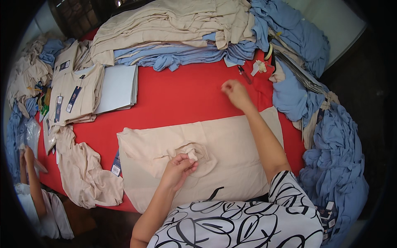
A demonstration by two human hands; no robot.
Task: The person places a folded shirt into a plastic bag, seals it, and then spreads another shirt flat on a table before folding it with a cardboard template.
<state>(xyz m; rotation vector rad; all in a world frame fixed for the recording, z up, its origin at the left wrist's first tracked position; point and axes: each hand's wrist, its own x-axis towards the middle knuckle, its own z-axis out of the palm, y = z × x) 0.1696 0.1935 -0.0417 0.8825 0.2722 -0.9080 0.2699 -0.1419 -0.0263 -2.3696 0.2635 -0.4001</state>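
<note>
A beige garment [231, 144] lies spread on the red-covered table in front of me, with a bunched, folded opening near its middle. My left hand [177, 170] pinches a small bit of pale cloth at that opening between thumb and fingers. Farther off to the right, my right hand [236, 96] is raised over the red cloth, past the garment's far edge. Its fingers are curled together, and whether anything small is between them cannot be made out. A dark blue tag [116, 165] shows at the garment's left edge.
Stacked beige garments [173, 25] rest over blue ones [182, 56] at the back. Folded tagged garments [76, 97] sit on grey-white boards [120, 87]. Snips [245, 74] lie near white scraps [259, 67]. Blue garments [337, 153] pile up right. A co-worker's hands [27, 156] are far left.
</note>
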